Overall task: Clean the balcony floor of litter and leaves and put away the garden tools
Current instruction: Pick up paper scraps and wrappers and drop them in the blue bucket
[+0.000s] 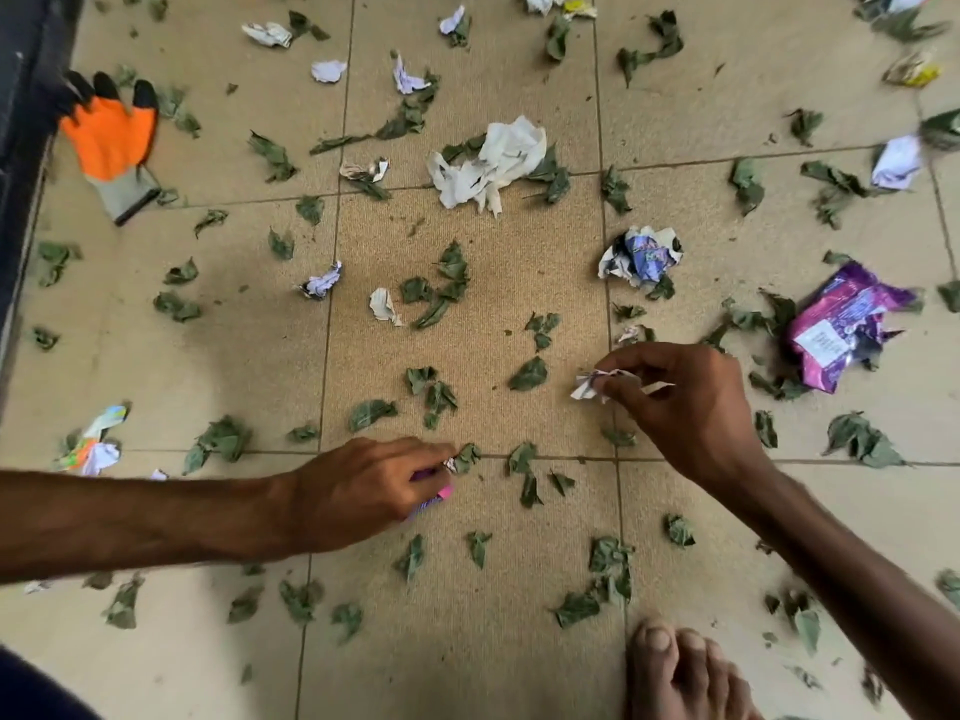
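Green leaves (440, 283) and crumpled paper scraps lie scattered over the beige tiled balcony floor (223, 324). My right hand (691, 402) pinches a small white paper scrap (589, 384) just above the floor at centre right. My left hand (363, 491) is low at centre left, fingers curled round pink and purple wrapper bits (441, 493), its fingertips at a tiny foil scrap (450, 465) beside a leaf. An orange and black garden glove (111, 140) lies at the upper left.
A big white crumpled paper (493, 163) lies at the upper middle. A printed paper ball (641, 257) and a purple wrapper (847, 330) sit to the right. My bare foot (680, 672) stands at the bottom right. A dark wall edge (21, 148) runs along the left.
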